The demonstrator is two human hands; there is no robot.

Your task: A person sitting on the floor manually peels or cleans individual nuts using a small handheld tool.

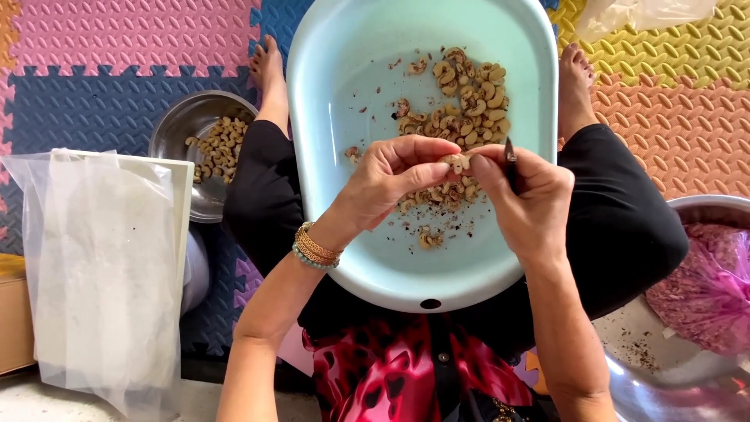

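Observation:
My left hand (391, 178) pinches a pale cashew nut (455, 162) between thumb and fingers over a light blue plastic basin (344, 94) resting on my lap. My right hand (525, 195) touches the same nut with its thumb and grips a small dark knife (510, 152), blade pointing up. Several unpeeled cashew nuts (469, 98) lie in a heap in the basin's far half, with bits of brown skin scattered around. Beaded bracelets (315, 250) circle my left wrist.
A steel bowl (181, 129) with peeled cashews (219, 144) sits left of my knee. A white box draped in a clear plastic bag (94, 258) stands at the left. A steel bowl (703, 207) holding a pink bag (703, 289) is at the right. Colourful foam mats (117, 55) cover the floor.

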